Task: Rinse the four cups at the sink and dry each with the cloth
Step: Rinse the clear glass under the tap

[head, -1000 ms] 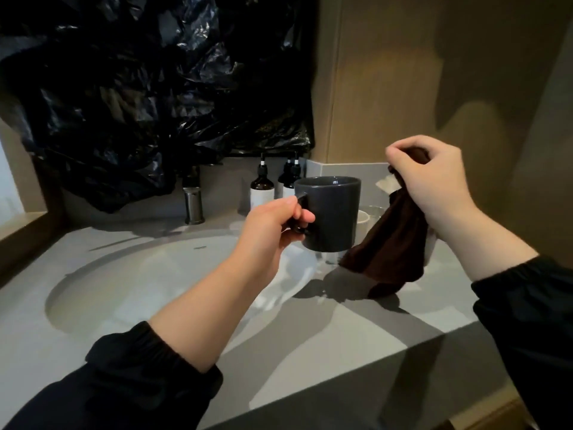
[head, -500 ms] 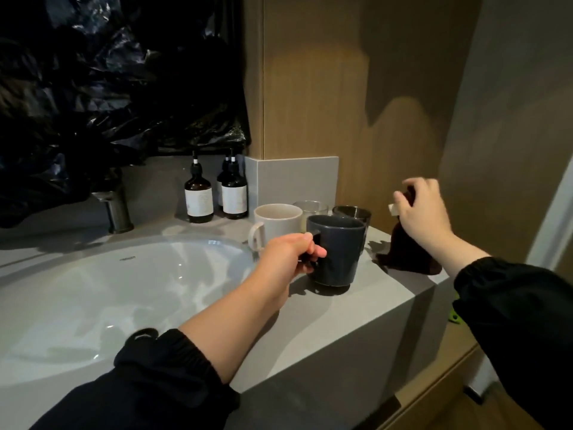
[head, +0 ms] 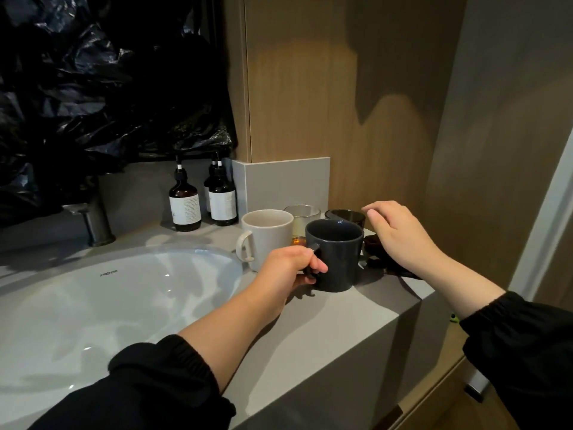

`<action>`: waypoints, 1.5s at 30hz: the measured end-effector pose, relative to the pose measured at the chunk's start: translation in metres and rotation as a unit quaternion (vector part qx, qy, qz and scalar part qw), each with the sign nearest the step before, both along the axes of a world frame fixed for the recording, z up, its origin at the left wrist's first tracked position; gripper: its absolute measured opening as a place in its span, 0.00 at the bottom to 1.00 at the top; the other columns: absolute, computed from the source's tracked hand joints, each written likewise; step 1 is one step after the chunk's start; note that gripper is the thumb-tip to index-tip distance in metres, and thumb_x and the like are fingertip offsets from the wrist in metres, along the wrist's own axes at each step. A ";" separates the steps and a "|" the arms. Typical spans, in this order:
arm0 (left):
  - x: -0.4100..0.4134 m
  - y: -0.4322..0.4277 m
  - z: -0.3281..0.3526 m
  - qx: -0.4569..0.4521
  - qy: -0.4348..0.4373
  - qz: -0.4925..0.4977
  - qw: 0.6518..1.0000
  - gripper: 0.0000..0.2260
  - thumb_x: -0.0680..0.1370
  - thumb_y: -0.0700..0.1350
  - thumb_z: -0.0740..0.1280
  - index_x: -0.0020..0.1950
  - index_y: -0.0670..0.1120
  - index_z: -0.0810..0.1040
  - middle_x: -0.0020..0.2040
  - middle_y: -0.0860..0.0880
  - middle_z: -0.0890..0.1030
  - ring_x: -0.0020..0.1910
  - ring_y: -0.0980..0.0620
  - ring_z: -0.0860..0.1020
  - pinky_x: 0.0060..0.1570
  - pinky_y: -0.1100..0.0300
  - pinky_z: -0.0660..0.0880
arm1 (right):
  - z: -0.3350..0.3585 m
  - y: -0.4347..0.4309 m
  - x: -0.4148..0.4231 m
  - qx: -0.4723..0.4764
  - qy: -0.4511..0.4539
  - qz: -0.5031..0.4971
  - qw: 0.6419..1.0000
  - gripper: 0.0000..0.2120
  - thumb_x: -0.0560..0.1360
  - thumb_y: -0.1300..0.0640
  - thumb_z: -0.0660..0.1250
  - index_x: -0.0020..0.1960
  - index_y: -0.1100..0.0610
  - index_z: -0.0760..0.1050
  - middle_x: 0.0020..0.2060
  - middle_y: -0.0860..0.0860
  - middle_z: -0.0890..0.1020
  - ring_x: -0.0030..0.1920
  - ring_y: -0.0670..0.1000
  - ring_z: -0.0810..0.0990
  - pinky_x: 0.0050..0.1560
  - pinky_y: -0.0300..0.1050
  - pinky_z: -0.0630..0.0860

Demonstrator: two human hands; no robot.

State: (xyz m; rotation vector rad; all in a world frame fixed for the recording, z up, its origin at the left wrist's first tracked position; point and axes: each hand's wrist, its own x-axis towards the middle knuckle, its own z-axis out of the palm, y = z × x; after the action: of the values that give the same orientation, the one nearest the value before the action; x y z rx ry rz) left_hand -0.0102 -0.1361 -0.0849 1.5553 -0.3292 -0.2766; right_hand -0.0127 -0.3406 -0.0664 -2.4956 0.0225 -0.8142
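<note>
Gripping the handle of the dark grey mug (head: 338, 259) is the left hand (head: 285, 270), while the right hand (head: 400, 234) hovers slack-fingered just right of that mug.

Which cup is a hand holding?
The dark mug in front: the left hand grips its handle. The white mug, clear glass and dark glass are not held.

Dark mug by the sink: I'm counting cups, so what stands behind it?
Behind the dark mug, gripped by the left hand, stand a clear glass and a dark glass. The mug hides most of the dark glass and part of the clear one.
</note>
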 end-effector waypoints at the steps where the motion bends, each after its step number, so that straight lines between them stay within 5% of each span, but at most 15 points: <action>1: 0.000 -0.001 0.003 0.053 -0.018 0.011 0.998 0.12 0.80 0.36 0.61 0.38 0.41 0.78 0.46 0.42 0.80 0.47 0.47 0.78 0.53 0.56 0.76 | 0.000 0.005 0.000 0.001 0.004 0.010 1.000 0.16 0.82 0.53 0.53 0.64 0.55 0.73 0.62 0.50 0.75 0.63 0.49 0.70 0.60 0.40 0.64; 6: 0.002 0.024 0.020 0.250 -0.291 0.089 0.919 0.15 0.80 0.49 0.62 0.40 0.44 0.82 0.35 0.49 0.79 0.35 0.53 0.74 0.38 0.60 0.71 | 0.001 0.015 0.007 -0.005 0.015 0.031 0.999 0.16 0.82 0.52 0.54 0.65 0.54 0.72 0.65 0.50 0.73 0.65 0.49 0.69 0.63 0.39 0.63; 10: 0.040 0.033 0.059 0.326 -0.437 0.150 0.825 0.08 0.79 0.46 0.62 0.52 0.48 0.81 0.47 0.53 0.78 0.51 0.54 0.74 0.52 0.56 0.73 | 0.014 0.011 0.019 0.008 0.019 0.029 0.999 0.16 0.81 0.50 0.55 0.66 0.53 0.71 0.66 0.49 0.72 0.66 0.49 0.68 0.64 0.42 0.64; 17: 0.125 -0.011 0.094 0.522 -0.291 -0.066 0.799 0.35 0.75 0.55 0.70 0.77 0.51 0.57 0.75 0.47 0.64 0.72 0.46 0.64 0.69 0.52 0.63 | 0.046 -0.009 0.059 -0.003 0.161 0.019 0.987 0.20 0.82 0.48 0.53 0.67 0.57 0.70 0.64 0.53 0.75 0.62 0.53 0.73 0.61 0.47 0.69; 20: 0.143 -0.028 0.097 0.572 -0.209 -0.137 0.781 0.40 0.73 0.56 0.72 0.78 0.51 0.53 0.77 0.46 0.60 0.74 0.44 0.62 0.71 0.50 0.61 | 0.047 -0.005 0.070 -0.050 0.220 0.038 0.973 0.21 0.82 0.46 0.53 0.66 0.57 0.71 0.62 0.54 0.77 0.60 0.53 0.75 0.61 0.47 0.70; 24: 0.156 -0.039 0.094 0.619 -0.208 -0.162 0.739 0.37 0.72 0.54 0.72 0.76 0.49 0.60 0.71 0.46 0.69 0.68 0.44 0.69 0.68 0.49 0.66 | 0.041 0.000 0.081 -0.087 0.242 0.055 0.965 0.20 0.81 0.46 0.54 0.65 0.56 0.72 0.62 0.53 0.77 0.59 0.53 0.75 0.59 0.46 0.71; 30: 0.165 -0.042 0.084 0.593 -0.273 -0.132 0.746 0.30 0.69 0.54 0.74 0.69 0.48 0.70 0.54 0.49 0.74 0.54 0.48 0.74 0.54 0.56 0.73 | 0.040 0.002 0.083 -0.082 0.257 0.058 0.961 0.19 0.82 0.47 0.53 0.65 0.57 0.72 0.61 0.54 0.77 0.58 0.53 0.75 0.60 0.47 0.72; 41: 0.145 0.044 0.151 0.424 -0.339 0.092 0.835 0.35 0.67 0.60 0.73 0.70 0.48 0.70 0.62 0.50 0.76 0.59 0.49 0.75 0.57 0.57 0.73 | 0.090 0.044 0.085 -0.066 0.194 0.076 0.976 0.22 0.80 0.48 0.58 0.71 0.57 0.66 0.68 0.54 0.72 0.66 0.53 0.71 0.64 0.45 0.67; 45: 0.113 0.119 0.151 0.401 -0.302 0.158 0.850 0.31 0.65 0.62 0.73 0.65 0.54 0.75 0.51 0.54 0.80 0.52 0.53 0.78 0.46 0.59 0.73 | 0.109 0.108 0.075 -0.001 0.171 0.159 0.972 0.22 0.78 0.51 0.63 0.71 0.53 0.66 0.67 0.51 0.71 0.64 0.51 0.72 0.59 0.43 0.69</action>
State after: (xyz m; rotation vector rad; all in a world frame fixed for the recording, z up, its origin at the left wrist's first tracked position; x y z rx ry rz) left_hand 0.1029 -0.0167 0.0659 2.4876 -0.4661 0.4151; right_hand 0.0622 -0.2326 0.0424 -2.5204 -0.2513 -0.2502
